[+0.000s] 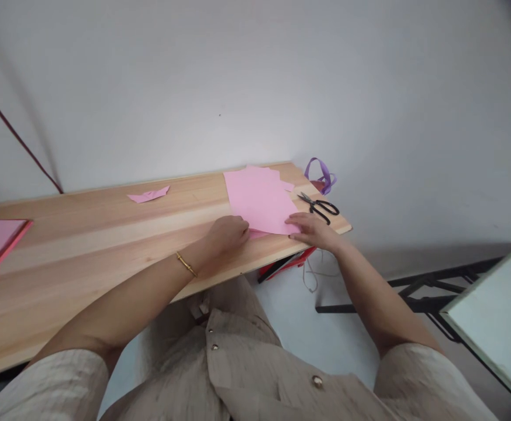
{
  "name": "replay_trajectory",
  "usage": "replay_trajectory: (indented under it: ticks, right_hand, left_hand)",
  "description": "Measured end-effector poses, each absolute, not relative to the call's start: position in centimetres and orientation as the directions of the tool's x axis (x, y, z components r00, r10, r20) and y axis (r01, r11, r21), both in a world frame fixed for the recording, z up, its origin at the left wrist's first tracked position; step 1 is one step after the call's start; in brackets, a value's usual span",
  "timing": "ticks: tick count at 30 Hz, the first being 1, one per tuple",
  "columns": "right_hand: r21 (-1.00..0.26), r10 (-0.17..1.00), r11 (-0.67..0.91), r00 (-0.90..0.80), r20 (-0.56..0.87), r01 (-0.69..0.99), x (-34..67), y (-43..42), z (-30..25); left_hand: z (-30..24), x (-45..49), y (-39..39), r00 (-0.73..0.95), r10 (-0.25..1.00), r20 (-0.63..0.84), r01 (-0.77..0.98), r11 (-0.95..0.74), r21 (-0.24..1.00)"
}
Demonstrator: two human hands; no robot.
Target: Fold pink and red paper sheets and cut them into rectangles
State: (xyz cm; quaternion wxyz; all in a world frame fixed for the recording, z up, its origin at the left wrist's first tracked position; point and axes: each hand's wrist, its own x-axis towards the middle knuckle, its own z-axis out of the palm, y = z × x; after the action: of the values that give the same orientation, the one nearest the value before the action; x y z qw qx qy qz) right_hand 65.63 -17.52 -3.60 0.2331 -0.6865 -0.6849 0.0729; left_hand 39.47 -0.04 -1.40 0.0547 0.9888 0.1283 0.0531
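Beige shirt, wooden tabletop, pink paper, wall

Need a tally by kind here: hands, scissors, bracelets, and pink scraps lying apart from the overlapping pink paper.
Hands: 2 (left hand, right hand)
Scissors: 1 pair
Bracelet: 1
Separate pink scrap: 1
Total: 5
Overlapping pink paper left out, too layered to count.

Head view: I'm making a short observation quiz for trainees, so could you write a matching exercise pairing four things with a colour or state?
Things:
1. looped strip
2. large sheet
3. bracelet
4. scissors

Colours or states:
A. gold
B. black-handled
C. purple
D. pink, with the right hand touching it

Pairs: 1-C, 2-D, 3-A, 4-B
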Motion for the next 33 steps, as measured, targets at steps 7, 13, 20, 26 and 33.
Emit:
replay_trajectory:
  ticks: [7,13,20,26,33]
  right_hand:
    - [-0.503,0.953,0.140,0.022,0.301,0.853,62.5,-16.9,-3.0]
    - [-0.377,0.907,0.204,-0.029,0.421,0.903,58.6,-16.5,-1.5]
    - [-0.335,0.886,0.266,-0.093,0.454,0.904,57.0,-16.9,-0.1]
    - [-0.268,0.887,0.265,-0.126,0.444,0.926,56.7,-16.6,-0.5]
    - [-0.505,0.876,0.028,0.222,0.428,0.863,57.7,-16.7,-2.4]
  left_hand:
    - [0.2,36.9,1.0,0.915,0.368,0.166,0.336,-0.922,0.190]
    - [0.8,34.1,1.1,0.910,0.329,0.253,0.247,-0.919,0.308]
    - [0.6,32.5,1.3,0.893,0.338,0.298,0.179,-0.873,0.454]
    - [0.9,31.9,1.4,0.911,0.250,0.328,0.073,-0.881,0.468]
    - [0.6,31.4,1.3,0.838,0.374,0.398,0.102,-0.823,0.559]
